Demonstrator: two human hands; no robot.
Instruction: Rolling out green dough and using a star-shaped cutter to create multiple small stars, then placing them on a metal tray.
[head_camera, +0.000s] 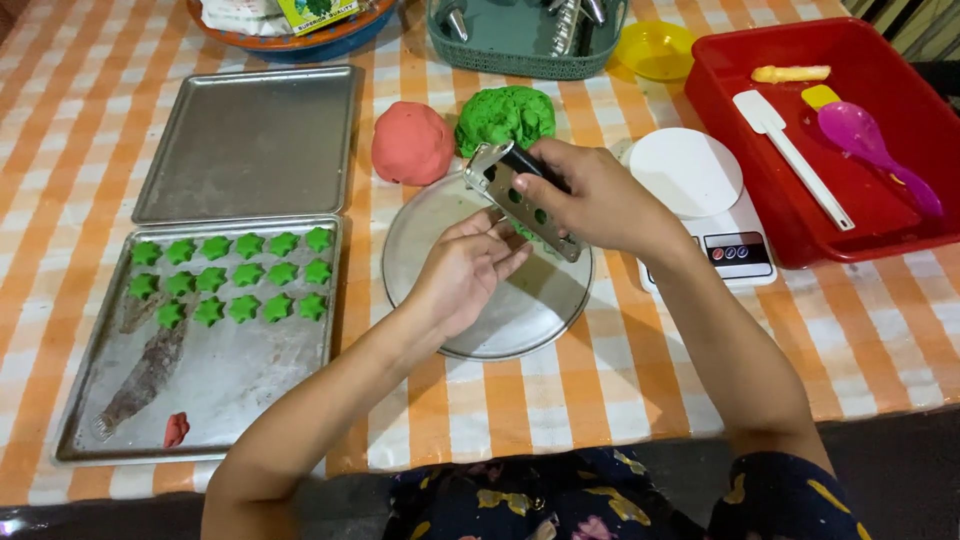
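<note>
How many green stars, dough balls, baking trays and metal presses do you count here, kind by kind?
Green stars: 17
Dough balls: 2, one red, one green
Baking trays: 2, one bare, one with the stars
Metal press: 1
Total: 22

Two trays lie left of the round plate — dough balls behind it, scale right.
</note>
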